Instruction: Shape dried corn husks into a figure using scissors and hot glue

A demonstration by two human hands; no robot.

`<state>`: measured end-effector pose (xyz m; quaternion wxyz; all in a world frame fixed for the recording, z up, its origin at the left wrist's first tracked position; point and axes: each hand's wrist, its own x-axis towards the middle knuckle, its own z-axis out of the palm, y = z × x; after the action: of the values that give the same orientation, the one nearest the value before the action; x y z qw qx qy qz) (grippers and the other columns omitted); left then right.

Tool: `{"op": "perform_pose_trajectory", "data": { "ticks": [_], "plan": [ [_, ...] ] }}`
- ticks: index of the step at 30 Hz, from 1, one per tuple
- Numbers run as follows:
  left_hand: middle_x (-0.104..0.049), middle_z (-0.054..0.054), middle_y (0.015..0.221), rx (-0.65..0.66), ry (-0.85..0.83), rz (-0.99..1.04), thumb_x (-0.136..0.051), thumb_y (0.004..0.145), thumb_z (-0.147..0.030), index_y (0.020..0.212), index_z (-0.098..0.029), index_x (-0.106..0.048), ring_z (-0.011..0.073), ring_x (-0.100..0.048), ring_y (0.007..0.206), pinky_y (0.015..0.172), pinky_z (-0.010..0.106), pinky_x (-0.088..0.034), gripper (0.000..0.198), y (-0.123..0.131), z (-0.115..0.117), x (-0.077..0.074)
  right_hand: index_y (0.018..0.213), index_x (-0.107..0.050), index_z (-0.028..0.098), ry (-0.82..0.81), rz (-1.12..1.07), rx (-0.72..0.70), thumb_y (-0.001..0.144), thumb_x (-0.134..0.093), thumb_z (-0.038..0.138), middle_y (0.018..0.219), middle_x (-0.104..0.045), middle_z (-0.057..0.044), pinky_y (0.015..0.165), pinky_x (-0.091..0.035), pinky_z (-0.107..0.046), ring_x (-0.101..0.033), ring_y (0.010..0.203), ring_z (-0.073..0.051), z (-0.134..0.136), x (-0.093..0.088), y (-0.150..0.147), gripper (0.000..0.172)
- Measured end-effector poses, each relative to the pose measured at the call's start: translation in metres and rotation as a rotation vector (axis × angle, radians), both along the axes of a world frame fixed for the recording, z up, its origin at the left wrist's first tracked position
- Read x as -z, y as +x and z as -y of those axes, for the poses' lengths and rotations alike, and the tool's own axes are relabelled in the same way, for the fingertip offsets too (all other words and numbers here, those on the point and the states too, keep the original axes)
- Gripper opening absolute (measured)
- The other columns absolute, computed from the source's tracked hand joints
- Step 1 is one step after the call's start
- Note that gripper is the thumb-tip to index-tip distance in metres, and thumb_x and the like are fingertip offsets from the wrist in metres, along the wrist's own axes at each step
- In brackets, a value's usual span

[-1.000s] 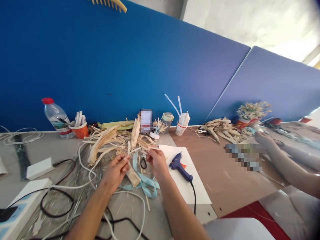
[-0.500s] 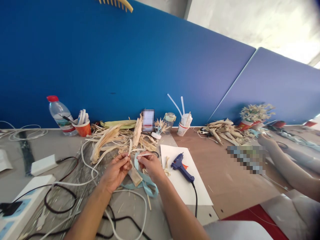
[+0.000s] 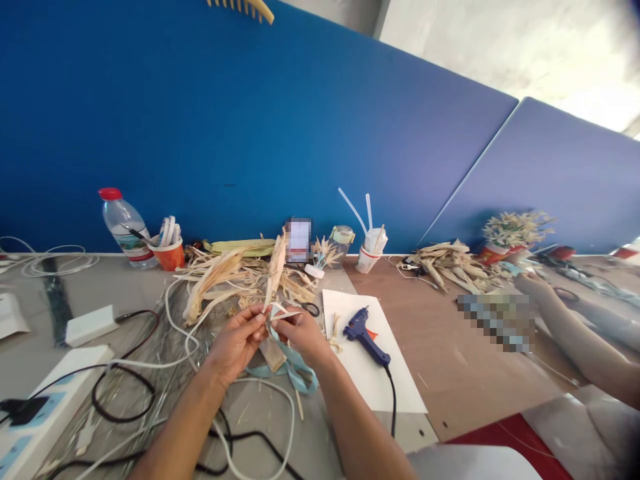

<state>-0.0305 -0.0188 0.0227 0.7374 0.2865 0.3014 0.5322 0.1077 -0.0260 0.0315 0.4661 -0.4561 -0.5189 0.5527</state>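
My left hand [image 3: 239, 341] and my right hand [image 3: 304, 335] are close together above the desk, both with fingers pinched. Between them is a narrow pale strip of corn husk [image 3: 281, 310], bent into a loop near the left fingertips. One end of it sticks out past my right fingers. Beneath the hands lie a light blue ribbon [image 3: 300, 373] and a short beige piece [image 3: 273, 356] whose kind I cannot make out. Just behind the hands spreads a heap of dried corn husks [image 3: 213, 283].
A blue glue gun [image 3: 367, 337] rests on white paper [image 3: 400, 387] at the right. Cables and a power strip [image 3: 63, 393] cover the left side. A bottle [image 3: 125, 230], an orange cup [image 3: 169, 255] and a phone [image 3: 299, 240] line the partition. Another person's arm [image 3: 575, 327] reaches in at far right.
My hands have drawn closer together, and the pale strip now bends into a loop between them. The view has shifted slightly.
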Motion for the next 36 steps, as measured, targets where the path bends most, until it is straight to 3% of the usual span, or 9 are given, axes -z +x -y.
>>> {"op": "perform_pose_trajectory", "data": {
  "ticks": [4,8,13,16,19,22,26,30,36],
  "plan": [
    [-0.059,0.001,0.073,-0.125,0.041,0.073,-0.069,0.065,-0.007,0.081,-0.011,-0.066,0.0014,-0.04,0.047,0.048,0.015,-0.037,0.016,-0.01,-0.005,-0.004,0.064,-0.058,0.018,-0.027,-0.04,-0.018,0.061,-0.059,0.019,0.048,-0.047,0.006,0.048,-0.029,-0.022,-0.039,0.045,-0.008,0.0,0.002,-0.002,0.003],
    [-0.054,-0.002,0.063,-0.188,0.048,0.127,-0.069,0.064,-0.006,0.078,-0.011,-0.065,0.0019,-0.038,0.046,0.048,0.016,-0.036,0.016,-0.02,-0.011,-0.005,0.072,-0.061,0.019,-0.002,-0.15,0.116,0.056,-0.048,0.012,0.056,-0.052,0.005,0.051,-0.031,-0.022,-0.043,0.05,-0.009,-0.005,0.008,0.0,0.022],
    [-0.061,0.001,0.077,-0.159,0.016,0.071,-0.071,0.062,-0.008,0.076,-0.012,-0.064,0.0014,-0.04,0.046,0.047,0.017,-0.036,0.016,-0.01,-0.007,-0.002,0.054,-0.058,0.016,0.051,-0.284,0.096,0.055,-0.049,0.015,0.057,-0.053,0.001,0.055,-0.032,-0.022,-0.045,0.055,-0.01,-0.011,0.015,0.007,0.009],
    [-0.056,-0.002,0.067,-0.133,0.038,0.011,-0.071,0.063,-0.011,0.077,-0.013,-0.064,0.0025,-0.041,0.047,0.047,0.016,-0.035,0.016,-0.004,-0.003,0.0,0.056,-0.057,0.016,-0.008,-0.326,0.108,0.058,-0.053,0.02,0.054,-0.051,0.002,0.054,-0.033,-0.023,-0.043,0.052,-0.01,-0.015,0.019,0.01,0.006],
    [-0.056,-0.002,0.067,-0.144,0.051,-0.037,-0.072,0.063,-0.013,0.076,-0.013,-0.064,0.0028,-0.041,0.047,0.048,0.017,-0.035,0.016,-0.002,-0.002,0.001,0.061,-0.054,0.017,0.012,-0.22,0.302,0.057,-0.055,0.019,0.053,-0.049,0.005,0.052,-0.033,-0.023,-0.042,0.05,-0.009,-0.02,0.023,0.012,0.005],
    [-0.057,-0.001,0.072,-0.155,0.062,-0.066,-0.072,0.063,-0.015,0.076,-0.014,-0.063,0.0027,-0.04,0.048,0.049,0.017,-0.035,0.016,-0.002,-0.002,0.002,0.074,-0.055,0.018,0.099,-0.103,0.498,0.056,-0.05,0.016,0.055,-0.051,0.006,0.056,-0.035,-0.023,-0.045,0.053,-0.01,-0.024,0.027,0.015,0.019],
    [-0.054,-0.003,0.066,-0.142,0.086,-0.108,-0.072,0.065,-0.018,0.076,-0.015,-0.063,0.0034,-0.041,0.049,0.05,0.017,-0.034,0.015,-0.002,0.0,0.002,0.081,-0.054,0.018,0.103,-0.134,0.472,0.058,-0.045,0.018,0.057,-0.052,0.006,0.056,-0.037,-0.024,-0.046,0.053,-0.011,-0.027,0.028,0.015,0.024],
    [-0.054,-0.002,0.066,-0.135,0.106,-0.13,-0.072,0.065,-0.019,0.077,-0.015,-0.064,0.0035,-0.041,0.05,0.05,0.017,-0.033,0.015,0.0,0.0,0.002,0.095,-0.053,0.018,0.12,-0.116,0.596,0.055,-0.051,0.016,0.068,-0.052,0.005,0.06,-0.038,-0.024,-0.049,0.061,-0.012,-0.028,0.028,0.016,0.04],
    [-0.056,-0.001,0.07,-0.035,0.134,-0.078,-0.07,0.068,-0.016,0.079,-0.016,-0.064,0.0025,-0.039,0.049,0.051,0.018,-0.033,0.012,0.0,0.003,-0.001,0.093,-0.057,0.016,0.067,-0.102,0.539,0.063,-0.055,0.026,0.069,-0.057,0.002,0.066,-0.041,-0.027,-0.053,0.067,-0.014,-0.024,0.022,0.019,0.031]
  ]
}}
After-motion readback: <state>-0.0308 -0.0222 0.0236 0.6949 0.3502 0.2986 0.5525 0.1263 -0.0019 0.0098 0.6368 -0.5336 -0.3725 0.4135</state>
